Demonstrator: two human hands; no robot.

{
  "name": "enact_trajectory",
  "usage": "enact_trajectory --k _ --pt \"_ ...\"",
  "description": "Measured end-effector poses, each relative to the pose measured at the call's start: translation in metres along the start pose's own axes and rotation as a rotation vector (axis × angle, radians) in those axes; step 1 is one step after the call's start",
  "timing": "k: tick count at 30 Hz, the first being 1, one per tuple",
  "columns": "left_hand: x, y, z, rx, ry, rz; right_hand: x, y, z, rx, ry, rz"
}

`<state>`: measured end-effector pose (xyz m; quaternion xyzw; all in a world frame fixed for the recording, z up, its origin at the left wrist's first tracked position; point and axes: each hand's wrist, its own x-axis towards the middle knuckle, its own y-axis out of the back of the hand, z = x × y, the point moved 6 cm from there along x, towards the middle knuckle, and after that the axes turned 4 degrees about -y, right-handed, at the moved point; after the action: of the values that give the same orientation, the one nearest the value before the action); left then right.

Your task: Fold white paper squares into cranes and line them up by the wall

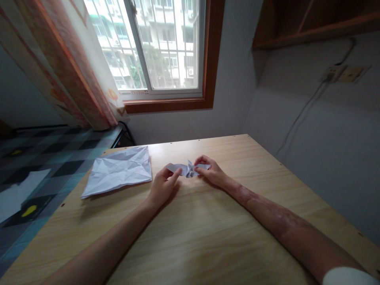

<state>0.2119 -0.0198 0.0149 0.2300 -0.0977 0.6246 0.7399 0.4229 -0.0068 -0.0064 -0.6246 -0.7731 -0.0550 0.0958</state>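
Observation:
A small folded white paper crane (189,169) is held just above the wooden table, its two wings spread sideways and a narrow point standing up from the middle. My left hand (165,184) pinches the left wing between thumb and fingers. On the other side, my right hand (210,171) grips the right wing, thumb in front and fingers curled behind. A creased white sheet of paper (121,170) lies to the left of my left hand, at the table's left edge.
The wooden table (190,233) fills the foreground. To its left is a bed with a checkered cover (59,144), with white paper (22,194) on it. A window (169,47) and curtain (74,59) are behind. A cable (299,114) hangs from the right wall's socket (334,73).

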Motion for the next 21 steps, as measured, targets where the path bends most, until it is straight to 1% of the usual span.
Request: enact_trajectory --k 3,6,10,13,17,21 --pt "0.002 -0.001 -0.005 -0.099 0.051 -0.011 0.003 0.003 0.004 0.066 -0.046 -0.008" --pt "0.004 -0.001 -0.01 -0.198 0.153 -0.004 0.004 0.006 0.008 0.132 -0.102 -0.025" --pt "0.005 0.004 -0.015 -0.234 0.257 0.08 0.008 0.011 0.013 0.226 -0.163 -0.039" --pt "0.005 0.009 -0.018 -0.259 0.274 0.146 0.011 0.014 0.015 0.245 -0.161 -0.027" --pt "0.005 0.011 -0.022 -0.255 0.285 0.166 0.013 0.02 0.015 0.231 -0.148 0.005" --pt "0.004 0.013 -0.027 -0.194 0.285 0.191 0.015 0.028 0.014 0.202 -0.155 0.042"
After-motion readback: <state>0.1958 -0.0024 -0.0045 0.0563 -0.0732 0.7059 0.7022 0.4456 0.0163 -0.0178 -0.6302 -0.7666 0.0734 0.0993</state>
